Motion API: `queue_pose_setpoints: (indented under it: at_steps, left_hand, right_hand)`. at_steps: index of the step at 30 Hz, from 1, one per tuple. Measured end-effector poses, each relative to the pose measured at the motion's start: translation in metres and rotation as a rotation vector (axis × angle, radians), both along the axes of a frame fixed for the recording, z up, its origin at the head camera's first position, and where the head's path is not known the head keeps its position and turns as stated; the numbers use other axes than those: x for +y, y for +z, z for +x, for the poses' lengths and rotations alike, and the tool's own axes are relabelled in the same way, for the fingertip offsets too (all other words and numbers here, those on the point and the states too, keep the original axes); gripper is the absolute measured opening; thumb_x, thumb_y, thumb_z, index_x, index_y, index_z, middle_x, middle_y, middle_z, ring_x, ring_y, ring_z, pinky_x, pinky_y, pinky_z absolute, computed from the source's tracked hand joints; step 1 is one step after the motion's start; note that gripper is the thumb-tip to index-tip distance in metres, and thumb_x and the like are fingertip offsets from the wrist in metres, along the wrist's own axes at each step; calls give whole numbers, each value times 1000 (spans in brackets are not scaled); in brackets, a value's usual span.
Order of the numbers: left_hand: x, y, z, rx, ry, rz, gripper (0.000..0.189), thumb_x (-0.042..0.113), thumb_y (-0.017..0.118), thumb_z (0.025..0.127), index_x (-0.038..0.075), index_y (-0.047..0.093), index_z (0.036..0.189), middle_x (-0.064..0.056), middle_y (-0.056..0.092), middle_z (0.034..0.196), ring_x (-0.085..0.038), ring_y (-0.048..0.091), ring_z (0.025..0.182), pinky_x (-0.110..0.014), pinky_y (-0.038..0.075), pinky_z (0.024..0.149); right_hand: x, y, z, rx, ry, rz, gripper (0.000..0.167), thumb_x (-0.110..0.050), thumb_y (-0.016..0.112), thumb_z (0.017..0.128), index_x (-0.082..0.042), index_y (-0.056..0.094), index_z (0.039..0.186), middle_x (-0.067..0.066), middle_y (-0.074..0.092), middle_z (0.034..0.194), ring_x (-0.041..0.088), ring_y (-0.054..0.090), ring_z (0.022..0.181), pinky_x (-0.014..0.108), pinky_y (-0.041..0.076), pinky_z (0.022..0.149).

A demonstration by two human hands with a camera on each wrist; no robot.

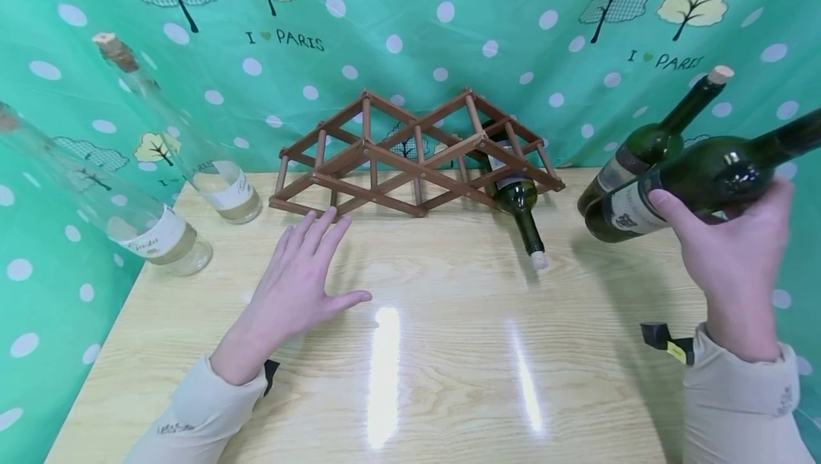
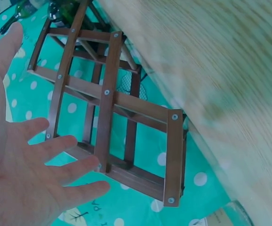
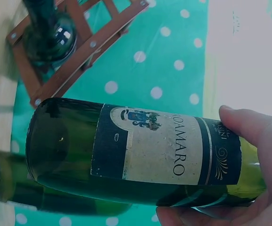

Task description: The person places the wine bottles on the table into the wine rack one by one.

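My right hand (image 1: 740,257) grips a dark green wine bottle (image 1: 712,172) round its body, tilted with the neck up and to the right. In the right wrist view, this bottle's label (image 3: 164,143) and base face the wooden rack. A second green bottle (image 1: 631,154) stands behind it on the table. My left hand (image 1: 298,271) is spread with straight fingers and holds nothing, just in front of the left end of the brown lattice wine rack (image 1: 420,157). In the rack's right section lies another corked green bottle (image 1: 516,197), neck toward me.
Two clear corked bottles with white labels, a nearer one (image 1: 157,239) and a farther one (image 1: 227,189), stand at the left table edge. Green polka-dot cloth (image 1: 442,43) hangs behind the pale wooden table (image 1: 462,364).
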State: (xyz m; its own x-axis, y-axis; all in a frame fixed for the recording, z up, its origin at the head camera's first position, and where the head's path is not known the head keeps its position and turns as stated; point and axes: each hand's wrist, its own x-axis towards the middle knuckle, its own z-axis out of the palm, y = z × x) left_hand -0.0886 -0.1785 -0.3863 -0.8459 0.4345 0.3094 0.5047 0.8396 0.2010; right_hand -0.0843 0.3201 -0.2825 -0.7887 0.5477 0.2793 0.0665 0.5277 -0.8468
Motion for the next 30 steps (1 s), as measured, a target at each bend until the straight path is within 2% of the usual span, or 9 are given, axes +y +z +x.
queue_pose_setpoints:
  at_steps: [4,9,11,15,19,25,30]
  left_hand:
    - [1,-1,-1,7,-3,8,125,73,84,76,15,24,170,-20,31,169,-49,23,156,-71,25,121]
    - [5,2,-6,16,-7,8,125,72,85,75,13,28,168,-20,33,168,-48,23,156,-69,24,122]
    - [6,4,-8,24,-11,10,124,71,86,75,12,29,168,-20,33,168,-49,25,155,-70,25,122]
    - [9,5,-11,28,-20,17,126,71,87,74,12,28,168,-20,33,168,-50,26,154,-70,25,121]
    - [12,10,-14,26,-26,24,127,71,87,73,13,27,169,-20,32,169,-50,25,155,-72,26,120]
    - [18,15,-17,53,-43,43,128,70,88,73,12,27,169,-20,33,168,-50,27,154,-71,28,119]
    - [23,18,-17,48,-48,44,127,71,87,74,12,28,169,-20,32,169,-50,25,155,-69,25,122]
  right_hand:
    - [-8,1,-1,38,48,-17,88,-10,86,89,-28,35,158,-4,50,152,17,55,130,23,54,101]
    - [-21,6,-1,94,79,-52,85,-6,86,88,-24,38,156,0,54,151,18,57,124,23,53,100]
    - [-27,8,-1,132,97,-92,84,-3,86,88,-21,39,155,3,56,149,18,58,122,24,52,100]
    - [-35,6,-2,250,193,-251,83,4,86,84,-16,43,151,9,57,148,24,58,121,26,52,100]
    - [-44,6,-4,328,281,-329,81,6,87,82,-13,45,150,13,58,145,29,59,121,26,53,100]
    - [-55,-1,-7,347,386,-409,78,7,86,82,-11,48,149,16,58,143,33,58,119,27,54,97]
    - [-59,-10,-10,320,459,-418,75,6,85,85,-10,49,149,17,57,143,34,57,120,26,54,94]
